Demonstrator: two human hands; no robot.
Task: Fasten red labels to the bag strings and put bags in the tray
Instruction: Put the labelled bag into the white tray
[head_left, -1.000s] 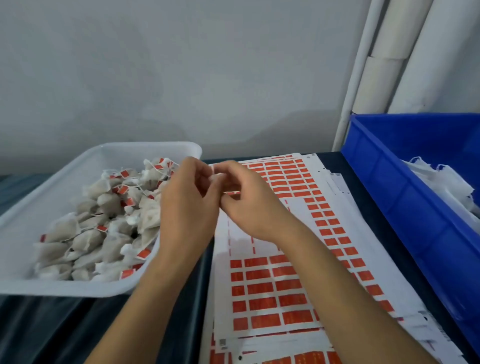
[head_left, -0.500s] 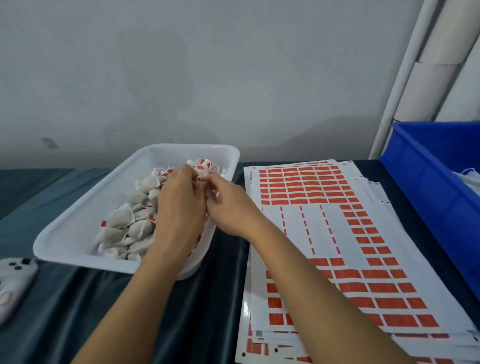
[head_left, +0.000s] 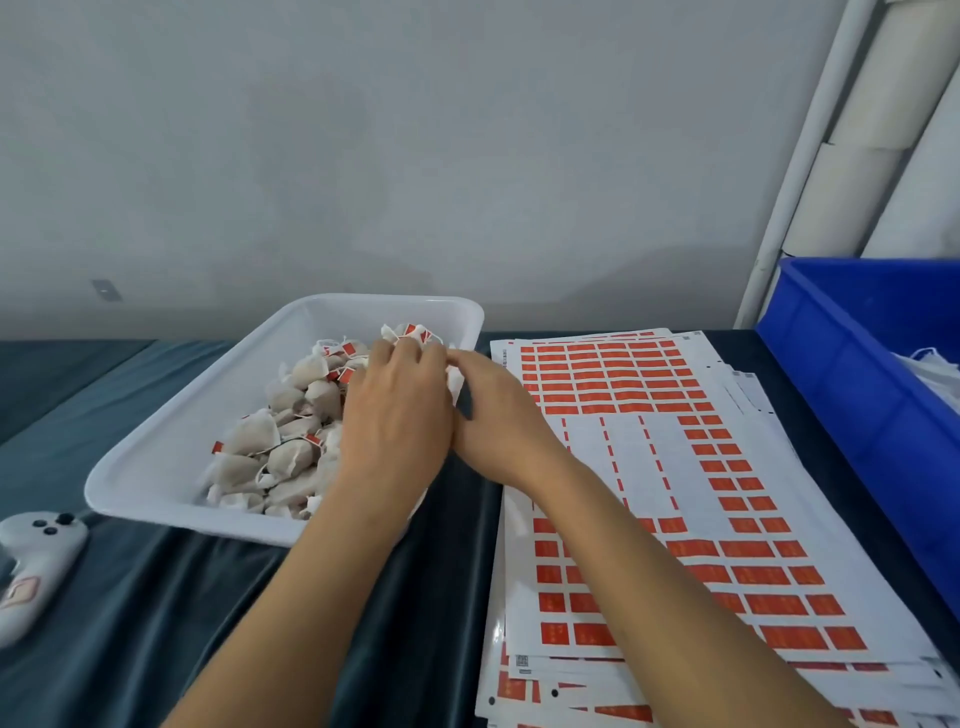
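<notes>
Both hands (head_left: 441, 410) together over the bag-filled white tray (head_left: 156, 467), beside label sheets (head_left: 727, 467).

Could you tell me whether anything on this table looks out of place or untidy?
Only slightly: the stack of label sheets is fanned out, edges askew, and a white handheld controller lies left of the white tray, unrelated to the bagging. Nothing looks spilled or damaged.

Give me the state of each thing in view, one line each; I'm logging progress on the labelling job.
White plastic tray: holds a pile of bags.
Pale paper bags: heaped, many with red labels on.
Top sheet of red labels: partly stripped, middle rows gone.
Blue plastic bin: holds white material.
Left hand: over tray, fingers curled; what it grips is hidden.
Right hand: touching the left.
</notes>
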